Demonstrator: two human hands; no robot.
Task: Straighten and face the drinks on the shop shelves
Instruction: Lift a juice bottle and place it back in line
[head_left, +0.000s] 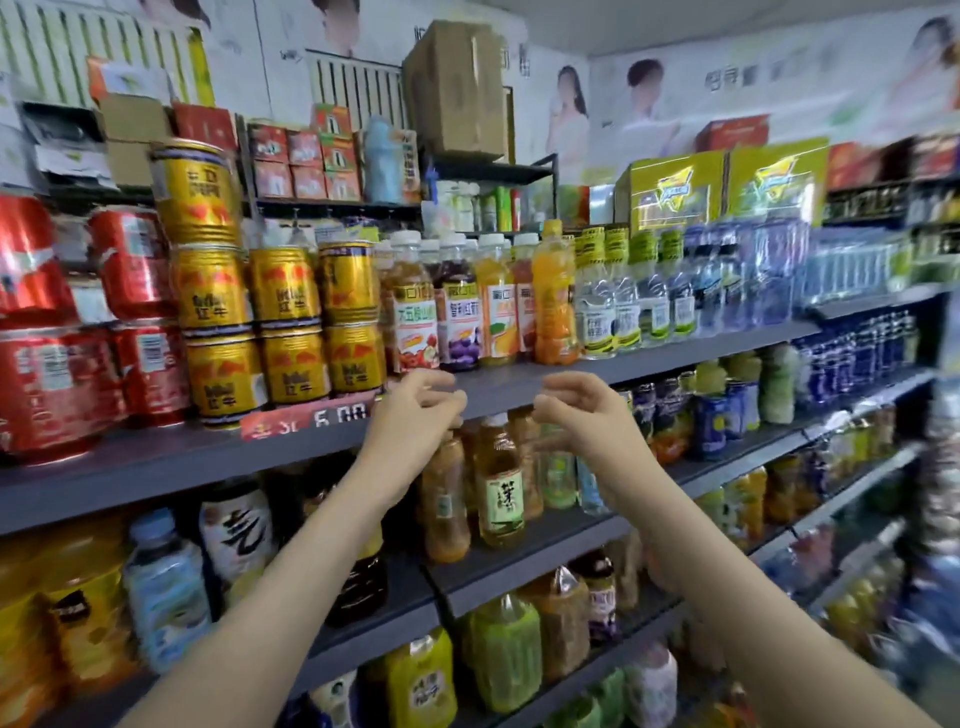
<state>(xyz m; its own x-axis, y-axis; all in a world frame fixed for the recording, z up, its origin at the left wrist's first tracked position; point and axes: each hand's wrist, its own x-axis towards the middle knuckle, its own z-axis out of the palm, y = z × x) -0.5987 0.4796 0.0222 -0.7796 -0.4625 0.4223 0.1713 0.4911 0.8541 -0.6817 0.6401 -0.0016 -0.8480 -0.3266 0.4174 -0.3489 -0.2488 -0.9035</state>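
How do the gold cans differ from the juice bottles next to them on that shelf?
The gold cans are short, opaque metal, and stacked two or three high; the juice bottles are tall, see-through plastic with white caps, standing in one layer. The cans look all alike; the bottles hold differently coloured drinks. Both sit on the same grey shelf, labels facing out.

Bare shelf lip (519, 382) before tightly packed juice bottles (457, 317).

Red price tag (310, 417) on shelf edge, centre left: reads "6.00". Gold cans (291, 366) above it: "红牛". Other labels too blurred.
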